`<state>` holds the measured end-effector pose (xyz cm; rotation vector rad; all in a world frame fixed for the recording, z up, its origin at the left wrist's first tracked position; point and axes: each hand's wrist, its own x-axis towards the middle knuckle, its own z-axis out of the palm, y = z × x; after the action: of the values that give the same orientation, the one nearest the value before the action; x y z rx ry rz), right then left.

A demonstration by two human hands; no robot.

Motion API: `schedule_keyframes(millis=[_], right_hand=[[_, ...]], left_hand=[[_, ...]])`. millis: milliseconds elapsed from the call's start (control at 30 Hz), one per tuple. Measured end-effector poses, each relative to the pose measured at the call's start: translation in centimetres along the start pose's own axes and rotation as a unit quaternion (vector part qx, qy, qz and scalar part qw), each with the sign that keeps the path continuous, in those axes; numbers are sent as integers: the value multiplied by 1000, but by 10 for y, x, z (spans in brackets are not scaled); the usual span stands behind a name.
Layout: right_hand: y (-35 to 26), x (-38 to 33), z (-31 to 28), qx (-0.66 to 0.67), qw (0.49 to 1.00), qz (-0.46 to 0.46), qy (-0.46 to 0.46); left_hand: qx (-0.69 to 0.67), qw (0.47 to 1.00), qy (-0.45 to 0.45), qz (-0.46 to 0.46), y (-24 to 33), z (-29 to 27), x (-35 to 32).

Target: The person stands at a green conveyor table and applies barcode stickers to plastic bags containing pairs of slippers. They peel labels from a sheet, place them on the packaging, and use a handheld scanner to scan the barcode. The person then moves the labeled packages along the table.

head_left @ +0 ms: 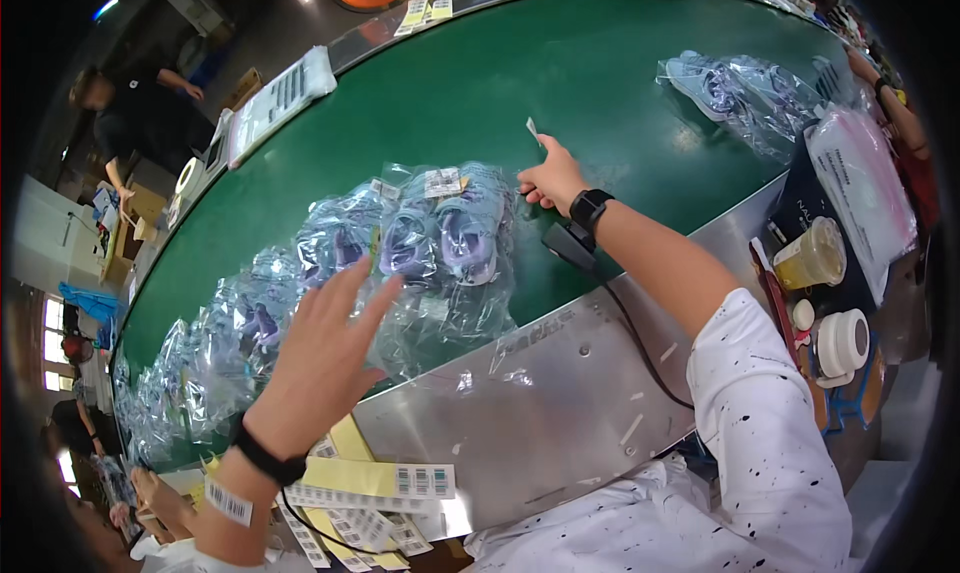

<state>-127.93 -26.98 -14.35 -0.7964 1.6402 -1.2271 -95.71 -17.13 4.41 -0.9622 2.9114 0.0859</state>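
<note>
My left hand (330, 353) hovers with its fingers spread over the near side of a row of clear-bagged blue-and-purple shoes (440, 223). It holds nothing, and a barcode sticker (228, 503) is stuck on that forearm. Farther right, my right hand (555, 178) is above the green belt (480, 83), fingers curled. A small white label (533, 128) stands up from its fingertips. White stickers lie on the nearest bag. Just below my right wrist sits a black handheld device (570, 245) with a cable, partly hidden by the wrist.
Sheets of barcode labels (380, 483) lie at the metal edge (560, 373). Another bagged pair (740, 88) is at the far right, near a co-worker's arm (900, 113). A drink cup (810, 253) and white jar (842, 343) stand at right. Another person (150, 123) stands at left.
</note>
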Motion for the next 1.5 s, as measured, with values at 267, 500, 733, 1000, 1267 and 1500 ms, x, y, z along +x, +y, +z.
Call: schedule_keyframes(millis=[267,500,733,1000,1267,1500], right_hand=[[6,30,35,-122,982,-145,12],[-34,52,15,-56,979,-192,-29],[-17,72,-11,-109,985,-117,-68],[-29,87,-20,46,994,-51,-81],[-36,100,-9,7,972,41,-232],[-30,104,7,-54,976,10,-209]], left_hand=[[129,987,33,84,-19,65,44],[89,992,74,-44,-12,52,16],[12,993,-116,32,16,87,16],[-18,996,-88,-21,28,84,15],[-50,993,-101,-40,41,75,13],[-91,990,-86,-60,50,77,3]])
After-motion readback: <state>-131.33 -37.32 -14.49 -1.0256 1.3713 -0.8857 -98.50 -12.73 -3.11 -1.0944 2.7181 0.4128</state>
